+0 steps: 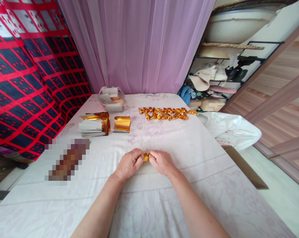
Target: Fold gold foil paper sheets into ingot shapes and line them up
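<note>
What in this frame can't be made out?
- Gold paper, head view: mostly covered by the left hand and right hand; its fold shape is unreadable.
- Pixelated patch on the sheet: blurred, so the thing there is unknown.
- Plastic bag: contents too small and crumpled to name.
- Shelf items: small and partly hidden by the curtain.

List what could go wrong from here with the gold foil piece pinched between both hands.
1. The left hand and right hand squeeze the small gold foil piece tightly together; thin foil could tear or crease badly.
2. The white cloth beneath looks soft, so folds pressed against it might come out uneven.
3. A sweeping forearm could nudge the row of folded gold pieces or the foil sheet stack.
</note>
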A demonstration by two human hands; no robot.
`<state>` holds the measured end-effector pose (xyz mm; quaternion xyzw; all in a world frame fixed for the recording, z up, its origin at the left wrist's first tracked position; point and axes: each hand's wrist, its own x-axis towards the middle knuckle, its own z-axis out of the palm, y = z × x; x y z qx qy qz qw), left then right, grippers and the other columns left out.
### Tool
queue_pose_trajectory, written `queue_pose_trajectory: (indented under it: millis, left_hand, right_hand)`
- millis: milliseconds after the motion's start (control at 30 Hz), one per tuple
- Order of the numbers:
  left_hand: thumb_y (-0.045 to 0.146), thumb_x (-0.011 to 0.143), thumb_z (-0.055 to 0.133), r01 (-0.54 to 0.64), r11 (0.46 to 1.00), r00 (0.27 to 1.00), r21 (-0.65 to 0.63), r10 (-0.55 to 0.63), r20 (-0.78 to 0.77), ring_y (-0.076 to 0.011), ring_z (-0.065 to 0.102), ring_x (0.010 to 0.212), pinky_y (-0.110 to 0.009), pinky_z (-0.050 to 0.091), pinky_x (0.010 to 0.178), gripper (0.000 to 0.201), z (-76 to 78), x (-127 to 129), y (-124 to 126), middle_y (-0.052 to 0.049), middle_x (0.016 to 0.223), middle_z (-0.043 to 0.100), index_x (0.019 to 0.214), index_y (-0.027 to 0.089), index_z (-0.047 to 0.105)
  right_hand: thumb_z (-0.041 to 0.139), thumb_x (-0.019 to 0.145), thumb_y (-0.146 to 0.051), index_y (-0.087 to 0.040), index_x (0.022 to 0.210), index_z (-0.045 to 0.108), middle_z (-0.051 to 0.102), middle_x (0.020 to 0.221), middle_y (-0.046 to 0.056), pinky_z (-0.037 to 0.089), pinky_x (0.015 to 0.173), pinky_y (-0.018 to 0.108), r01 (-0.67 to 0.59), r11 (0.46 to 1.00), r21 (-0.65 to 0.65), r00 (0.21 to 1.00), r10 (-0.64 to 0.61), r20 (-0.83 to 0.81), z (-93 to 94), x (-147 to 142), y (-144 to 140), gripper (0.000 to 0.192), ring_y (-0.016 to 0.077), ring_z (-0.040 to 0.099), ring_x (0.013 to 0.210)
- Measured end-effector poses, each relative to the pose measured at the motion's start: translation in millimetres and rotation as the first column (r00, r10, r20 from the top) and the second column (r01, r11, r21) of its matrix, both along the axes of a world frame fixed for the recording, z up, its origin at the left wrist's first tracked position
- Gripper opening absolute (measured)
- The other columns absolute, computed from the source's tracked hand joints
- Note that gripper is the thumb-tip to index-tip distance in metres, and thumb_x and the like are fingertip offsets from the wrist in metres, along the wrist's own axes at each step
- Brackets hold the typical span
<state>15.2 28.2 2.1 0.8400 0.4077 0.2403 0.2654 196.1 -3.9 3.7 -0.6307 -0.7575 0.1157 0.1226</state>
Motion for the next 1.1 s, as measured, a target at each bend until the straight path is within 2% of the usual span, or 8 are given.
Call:
queue_pose_trajectory:
  millis: [133, 267, 400, 533, 767, 1000, 1100]
  left_hand:
    - [0.029, 0.09, 0.036, 0.03, 1.0, 0.999, 0.002, -0.03, -0.027, -0.0167, 0.056, 0.07, -0.027, 0.04, 0.065, 0.027, 5.4, 0.0, -1.2, -0.002, 0.072, 0.058, 0.073, 0.021, 0.054]
    - [0.029, 0.086, 0.039, -0.009, 0.999, 1.0, -0.035, 0.008, -0.018, -0.0168, 0.053, 0.067, -0.027, 0.038, 0.062, 0.023, 7.2, -0.2, -1.2, -0.001, 0.069, 0.055, 0.069, 0.021, 0.051]
    - [0.031, 0.087, 0.034, -0.03, 0.996, 0.999, -0.087, 0.032, 0.025, -0.015, 0.05, 0.062, -0.025, 0.036, 0.059, 0.028, 4.6, 0.1, 0.9, 0.001, 0.062, 0.049, 0.063, 0.021, 0.045]
    - [0.031, 0.085, 0.034, -0.065, 0.988, 0.995, -0.141, 0.074, 0.064, -0.0142, 0.048, 0.061, -0.024, 0.035, 0.058, 0.028, 1.5, 0.0, 3.1, 0.001, 0.061, 0.049, 0.062, 0.021, 0.045]
    - [0.035, 0.083, 0.035, -0.007, 0.974, 0.983, -0.227, 0.048, 0.175, -0.0118, 0.041, 0.058, -0.022, 0.034, 0.055, 0.029, 1.5, 0.7, 2.1, 0.004, 0.057, 0.038, 0.058, 0.021, 0.035]
    - [0.039, 0.084, 0.033, 0.001, 0.957, 0.969, -0.292, 0.071, 0.238, -0.0113, 0.04, 0.058, -0.021, 0.036, 0.055, 0.03, -0.6, 2.7, 2.2, 0.003, 0.059, 0.039, 0.061, 0.021, 0.039]
    - [0.04, 0.085, 0.034, 0.001, 0.956, 0.969, -0.292, 0.072, 0.238, -0.0113, 0.04, 0.058, -0.021, 0.036, 0.055, 0.031, 0.0, 2.7, 1.4, 0.004, 0.058, 0.039, 0.061, 0.021, 0.039]
  right_hand:
    - [0.04, 0.089, -0.017, -0.021, 0.076, 0.06, 0.069, 0.079, 0.002, 0.026, 0.061, 0.027, 0.001, 1.0, -0.018, 1.0, -0.001, 0.001, 1.9, 0.2, -0.7, 0.024, 0.0137, 0.055, 0.068]
    - [0.039, 0.088, -0.018, -0.02, 0.073, 0.057, 0.067, 0.076, 0.002, 0.025, 0.061, 0.027, 0.007, 1.0, -0.001, 1.0, -0.007, -0.028, 1.8, 0.0, -1.1, 0.024, 0.0139, 0.052, 0.067]
    - [0.037, 0.086, -0.021, -0.021, 0.063, 0.046, 0.055, 0.063, -0.001, 0.025, 0.058, 0.025, 0.015, 1.0, 0.01, 0.975, -0.012, -0.221, 0.6, -1.0, -1.1, 0.025, 0.0122, 0.045, 0.061]
    - [0.036, 0.084, -0.022, -0.021, 0.058, 0.036, 0.041, 0.055, -0.004, 0.024, 0.054, 0.023, -0.045, 0.999, -0.013, 0.915, 0.036, -0.401, 1.3, -2.9, -2.1, 0.026, 0.0105, 0.04, 0.056]
    - [0.037, 0.081, -0.022, -0.021, 0.057, 0.035, 0.043, 0.054, -0.003, 0.023, 0.055, 0.025, 0.001, 0.999, 0.049, 0.939, 0.016, -0.344, 2.4, -4.3, -1.6, 0.024, 0.0108, 0.039, 0.055]
    - [0.036, 0.082, -0.028, -0.022, 0.058, 0.033, 0.04, 0.054, -0.005, 0.025, 0.053, 0.022, -0.059, 0.998, -0.028, 0.835, 0.034, -0.549, -1.5, -2.1, -2.6, 0.025, 0.0101, 0.041, 0.054]
    - [0.036, 0.081, -0.03, -0.022, 0.058, 0.033, 0.037, 0.054, -0.005, 0.024, 0.052, 0.023, -0.035, 0.999, -0.025, 0.846, 0.016, -0.533, -2.8, -1.1, -1.8, 0.025, 0.01, 0.038, 0.054]
